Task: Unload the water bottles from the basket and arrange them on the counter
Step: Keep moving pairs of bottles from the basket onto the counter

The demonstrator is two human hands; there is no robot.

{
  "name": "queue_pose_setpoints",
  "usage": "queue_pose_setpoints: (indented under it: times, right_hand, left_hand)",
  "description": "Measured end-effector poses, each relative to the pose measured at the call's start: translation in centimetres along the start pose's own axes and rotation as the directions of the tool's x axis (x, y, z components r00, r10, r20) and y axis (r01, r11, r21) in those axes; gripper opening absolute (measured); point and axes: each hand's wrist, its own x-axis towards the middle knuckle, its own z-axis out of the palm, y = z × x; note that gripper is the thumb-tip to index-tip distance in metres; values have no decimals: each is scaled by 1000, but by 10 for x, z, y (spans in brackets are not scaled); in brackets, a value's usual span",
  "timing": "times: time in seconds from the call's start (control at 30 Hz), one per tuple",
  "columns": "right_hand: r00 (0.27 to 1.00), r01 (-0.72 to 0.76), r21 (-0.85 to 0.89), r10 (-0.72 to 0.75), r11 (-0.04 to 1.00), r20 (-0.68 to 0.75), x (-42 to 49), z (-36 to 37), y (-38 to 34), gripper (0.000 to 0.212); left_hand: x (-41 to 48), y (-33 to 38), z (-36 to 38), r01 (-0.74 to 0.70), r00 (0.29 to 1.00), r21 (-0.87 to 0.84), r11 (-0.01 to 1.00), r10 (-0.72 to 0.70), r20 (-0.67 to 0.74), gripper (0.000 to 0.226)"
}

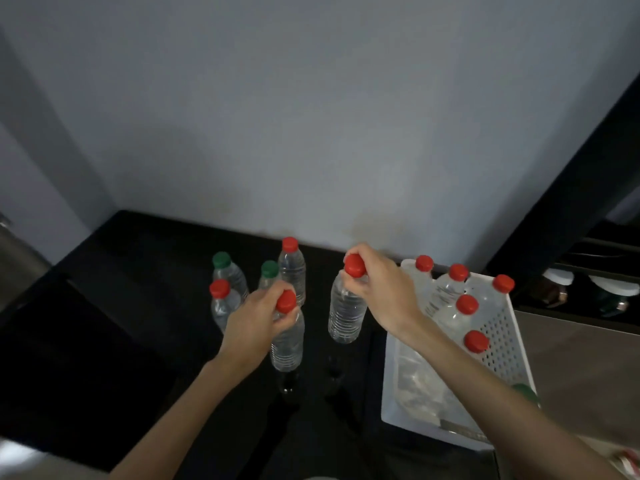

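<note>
My left hand (258, 320) grips the neck of a clear red-capped water bottle (287, 344) over the black counter (121, 323). My right hand (381, 289) holds another red-capped bottle (346, 313) by its neck, just left of the white perforated basket (505, 334). Whether either held bottle touches the counter I cannot tell. Behind my left hand stand several bottles on the counter: two with green caps (221, 260) (269, 269) and two with red caps (290, 244) (219, 289). Several red-capped bottles (467, 304) remain upright in the basket, and a green cap (524, 393) shows at its near right rim.
A grey wall (311, 116) rises right behind the counter. A dark vertical post (571, 188) stands at the right, with a shelf holding dark and white items (588, 289) beyond it. A grey surface (581, 368) lies to the right of the basket.
</note>
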Motion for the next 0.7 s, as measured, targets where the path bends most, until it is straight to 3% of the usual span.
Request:
queue_pose_setpoints:
  times: [0.13,0.33,0.7]
  right_hand:
    - [995,-23,-32,26,999,101,-2,38,9,24]
    - [983,-4,-70,17,998,184,1,77,16,28]
    - [983,-33,-19,36,999,179,26,105,19,30]
  left_hand:
    - [-16,-19,5,3,1000,32,999,-3,12,15]
    - [-21,-38,12,134,990,56,989,-136,32,17]
    - [-11,-55,15,177,984,44,983,-176,-27,23]
